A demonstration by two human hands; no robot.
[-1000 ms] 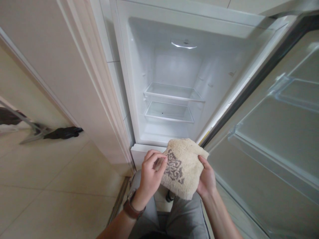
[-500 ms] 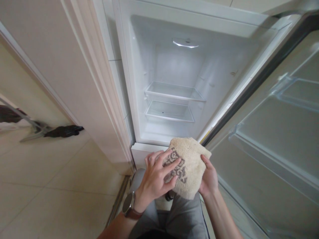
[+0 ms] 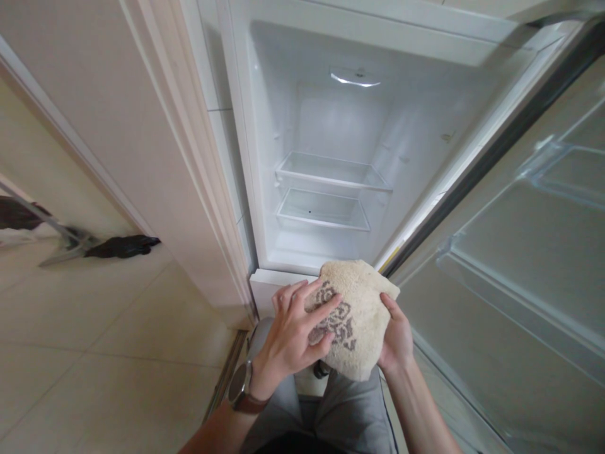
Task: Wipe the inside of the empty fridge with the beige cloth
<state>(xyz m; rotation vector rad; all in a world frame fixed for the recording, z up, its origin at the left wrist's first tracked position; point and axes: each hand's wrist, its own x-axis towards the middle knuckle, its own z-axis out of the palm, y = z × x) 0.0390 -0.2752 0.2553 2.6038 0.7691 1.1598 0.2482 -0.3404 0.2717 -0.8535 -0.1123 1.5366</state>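
Note:
A cream terry cloth point(image 3: 362, 315) with a brown pattern is in front of my body, folded or bunched up. My right hand point(image 3: 397, 337) grips its right edge, thumb on top and the other fingers hidden underneath. Across the patterned left side lies my left hand point(image 3: 295, 328), fingers spread and touching the cloth's upper face. Just beyond the cloth stands a fridge point(image 3: 340, 120) with its door open and its inside lit. Two glass shelves, an upper one point(image 3: 335, 171) and a lower one point(image 3: 326, 210), sit low inside it.
The open fridge door point(image 3: 510, 265), with clear door shelves point(image 3: 520, 302), fills the right side. At left, a door frame point(image 3: 189, 157) rises close to the fridge. A black plastic bag point(image 3: 123, 248) lies on the tiled floor point(image 3: 118, 378) beyond it.
My left hand has shifted very slightly left over the cloth. My right hand keeps its grip, and the cloth stays nearly in place.

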